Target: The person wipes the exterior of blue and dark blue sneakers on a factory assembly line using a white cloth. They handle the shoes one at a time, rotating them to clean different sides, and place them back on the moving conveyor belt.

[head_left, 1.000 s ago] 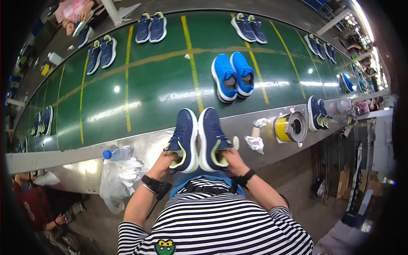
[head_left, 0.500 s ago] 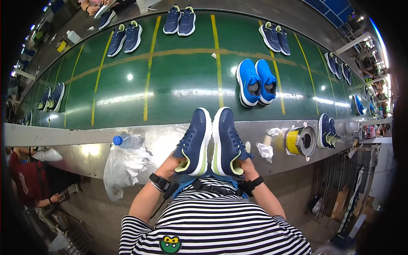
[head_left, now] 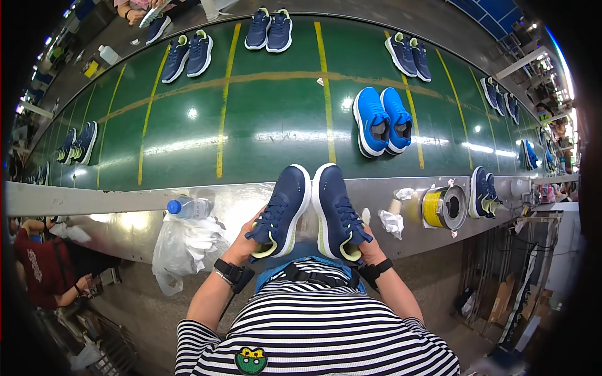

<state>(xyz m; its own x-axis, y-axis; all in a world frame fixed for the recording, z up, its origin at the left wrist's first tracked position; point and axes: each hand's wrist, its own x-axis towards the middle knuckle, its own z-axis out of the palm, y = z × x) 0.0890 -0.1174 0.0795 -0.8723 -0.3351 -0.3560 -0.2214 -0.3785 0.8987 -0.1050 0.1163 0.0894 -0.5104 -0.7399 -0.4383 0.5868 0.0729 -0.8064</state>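
Note:
A navy sneaker (head_left: 282, 210) with a white sole and lime lining is gripped at its heel end by my left hand (head_left: 243, 241). Its mate, another navy sneaker (head_left: 335, 207), is held by my right hand (head_left: 371, 246), likewise around the heel end. Both shoes are held side by side before my waist, toes pointing away and almost touching, heels spread apart. Parts of my fingers are hidden behind the shoes. Beyond them, a bright blue pair of sneakers (head_left: 381, 122) stands on the green conveyor belt (head_left: 269, 138).
Several navy pairs ride the belt, such as the far pair (head_left: 268, 30). On the metal ledge (head_left: 244, 194) lie a blue-capped bottle (head_left: 188, 207), a plastic bag (head_left: 179, 247), crumpled tissue (head_left: 392, 222) and a yellow-labelled can (head_left: 444, 207). A co-worker in dark red (head_left: 44, 263) is at the left.
The two shoes in my hands have tilted, heels swinging apart and toes dropping slightly nearer to me. On the belt, shoes and yellow lines have shifted a little to the right.

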